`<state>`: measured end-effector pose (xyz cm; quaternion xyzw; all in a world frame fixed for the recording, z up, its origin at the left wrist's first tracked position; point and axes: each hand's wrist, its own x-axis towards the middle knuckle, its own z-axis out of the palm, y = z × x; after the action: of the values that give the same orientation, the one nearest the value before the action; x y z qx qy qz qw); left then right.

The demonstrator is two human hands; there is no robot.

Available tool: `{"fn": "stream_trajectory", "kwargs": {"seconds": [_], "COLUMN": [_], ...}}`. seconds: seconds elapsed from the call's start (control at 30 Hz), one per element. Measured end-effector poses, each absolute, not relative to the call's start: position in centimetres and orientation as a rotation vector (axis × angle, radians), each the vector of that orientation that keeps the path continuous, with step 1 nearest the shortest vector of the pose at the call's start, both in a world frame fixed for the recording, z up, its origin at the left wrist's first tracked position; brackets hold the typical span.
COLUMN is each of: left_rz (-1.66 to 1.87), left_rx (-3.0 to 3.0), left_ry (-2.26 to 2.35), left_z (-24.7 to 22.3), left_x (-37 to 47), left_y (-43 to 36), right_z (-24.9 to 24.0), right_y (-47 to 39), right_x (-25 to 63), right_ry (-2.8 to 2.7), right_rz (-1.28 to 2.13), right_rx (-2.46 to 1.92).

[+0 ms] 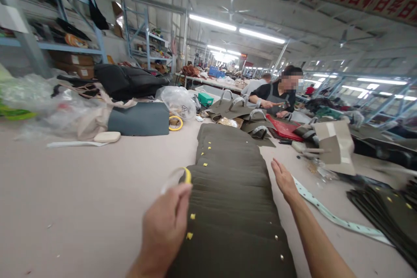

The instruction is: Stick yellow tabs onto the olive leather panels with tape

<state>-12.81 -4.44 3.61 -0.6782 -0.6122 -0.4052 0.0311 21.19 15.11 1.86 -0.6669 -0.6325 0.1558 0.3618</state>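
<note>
Comprises two bare hands and two bare forearms, visible from the lower edge of the head view upward. On the left side, includes one left hand (166, 226), broad across the back, with rounded knuckles (softened by blur, hence too indistinct for reading nails or fine creases). Joins below to a short section of left forearm (145, 268), cropped by the bottom edge. On the right side, includes one right hand (285, 181), slimmer in outline, with fingers tapering to rounded tips. Narrows at the wrist, then widens evenly along a longer section of right forearm (316, 231), bare down to the crop line.
</note>
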Motion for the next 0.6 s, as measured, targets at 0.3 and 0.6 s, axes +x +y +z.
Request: {"fn": "stream_trajectory", "kwargs": {"seconds": [0.3, 0.6], "left_rz": [-0.493, -0.576], "left_rx": [-2.015, -1.92], "left_ry": [-2.464, -2.448], "left_z": [1.6, 0.6], "left_x": [-15.5, -13.7], "left_y": [0.5, 1.3], "right_z": [-4.0, -4.2], "right_y": [10.0, 9.9], "right_x": [21.7, 21.2], "right_ry": [-1.477, -1.33], "right_rz": [0.68, 0.796], "right_rx": [-1.525, -1.337]}}
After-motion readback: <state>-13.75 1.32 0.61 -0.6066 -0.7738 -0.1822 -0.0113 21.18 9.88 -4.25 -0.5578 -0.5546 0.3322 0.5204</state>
